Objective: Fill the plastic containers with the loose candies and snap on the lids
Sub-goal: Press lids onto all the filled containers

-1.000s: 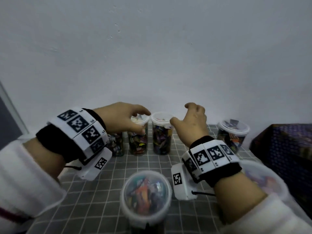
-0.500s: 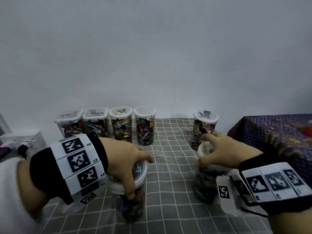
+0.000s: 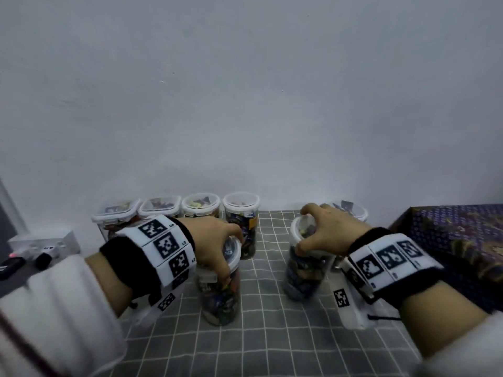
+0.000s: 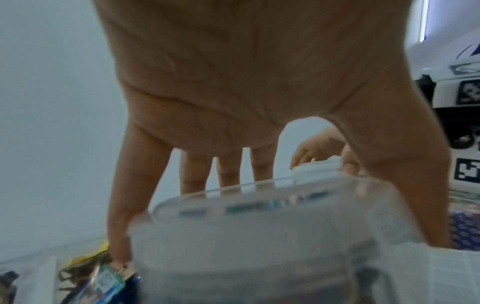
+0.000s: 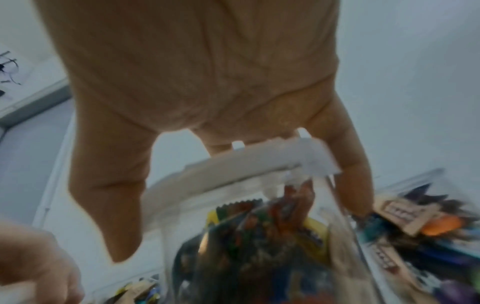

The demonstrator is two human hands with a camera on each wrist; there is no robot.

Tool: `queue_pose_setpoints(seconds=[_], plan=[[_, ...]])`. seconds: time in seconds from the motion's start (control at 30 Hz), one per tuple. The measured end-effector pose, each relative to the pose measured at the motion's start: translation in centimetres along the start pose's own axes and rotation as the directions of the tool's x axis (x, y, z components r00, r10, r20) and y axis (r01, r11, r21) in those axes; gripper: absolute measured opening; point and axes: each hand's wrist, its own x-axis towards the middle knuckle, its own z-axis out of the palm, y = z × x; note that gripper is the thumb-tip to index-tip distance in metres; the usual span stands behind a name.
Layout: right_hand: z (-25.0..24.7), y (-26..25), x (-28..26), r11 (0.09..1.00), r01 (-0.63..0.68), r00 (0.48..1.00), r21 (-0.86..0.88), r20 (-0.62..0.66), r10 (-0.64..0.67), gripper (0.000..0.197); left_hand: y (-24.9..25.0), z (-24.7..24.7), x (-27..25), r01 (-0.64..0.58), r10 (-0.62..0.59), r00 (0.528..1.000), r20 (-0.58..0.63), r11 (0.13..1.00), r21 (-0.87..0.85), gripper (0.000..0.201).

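- Head view: grey grid-pattern mat (image 3: 272, 336) covers the tabletop, plain white wall (image 3: 245, 91) right behind it. Four lidded tubs (image 3: 177, 210) full of candy stand in a row at the wall; one more (image 3: 353, 210) is at the back right, partly hidden by the right hand. Dark patterned cloth (image 3: 457, 240) at the right edge, white box (image 3: 46, 240) and small gadgets at the left.
- Head view: left hand (image 3: 215, 240) grasps left jar (image 3: 220, 295) from above by the lid rim; the jar is upright on the mat. Right hand (image 3: 326, 229) grasps right jar (image 3: 304, 273) by its lid; that jar tilts left, and whether its base touches the mat I cannot tell.
- Left wrist view: fingers (image 4: 228, 168) spread over the clear lid (image 4: 259, 216), thumb down the right side, little finger down the left. White wall behind.
- Right wrist view: blurred; fingers curl over the white lid rim (image 5: 233, 164), wrapped candies (image 5: 259, 236) under it. White wall, grey frame at left.
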Motion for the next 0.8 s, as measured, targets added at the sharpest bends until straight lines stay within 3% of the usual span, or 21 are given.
queue_pose_setpoints(seconds=[0.27, 0.43, 0.8], plan=[[0.6, -1.8, 10.1, 0.997, -0.060, 0.993, 0.048, -0.098, 0.064, 0.079, -1.6, -0.5, 3.3, 0.053, -0.055, 0.998, -0.023, 0.993, -0.103, 0.075], [1.3, -2.0, 14.3, 0.994, -0.103, 0.990, 0.040, -0.089, 0.106, 0.084, -2.5, -0.4, 3.6, 0.061, -0.062, 0.998, -0.002, 0.984, -0.167, 0.076], [1.7, -1.9, 16.0, 0.996, -0.091, 0.995, 0.004, -0.030, 0.091, 0.087, -3.1, -0.2, 3.3, 0.062, -0.065, 0.998, -0.005, 0.974, -0.216, 0.078]])
